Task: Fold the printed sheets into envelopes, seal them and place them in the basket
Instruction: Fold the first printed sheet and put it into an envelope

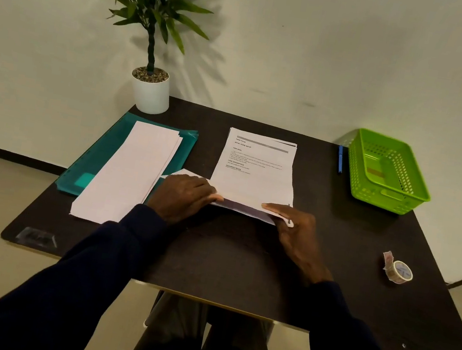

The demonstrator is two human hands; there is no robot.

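L hand (187,195) & R hand (291,225) each pinch the near edge of the top sheet (255,163), mid-table, curled up for a fold. Risk: they catch 2 sheets at once, or uneven corners give a skewed crease. Basket (387,172) sits far right.

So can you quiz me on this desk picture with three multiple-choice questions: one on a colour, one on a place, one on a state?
1. What colour is the perforated plastic basket? A blue; B lime green; C red.
2. Where is the roll of clear printed tape? A on the dark table, near its right edge; B in the basket; C on the floor.
3. What state is the top white printed sheet in? A flat, untouched; B crumpled; C near edge lifted by both hands.
Answers: 1 B, its walls are bright green; 2 A, it lies on the tabletop; 3 C, the left hand and right hand hold its raised edge.
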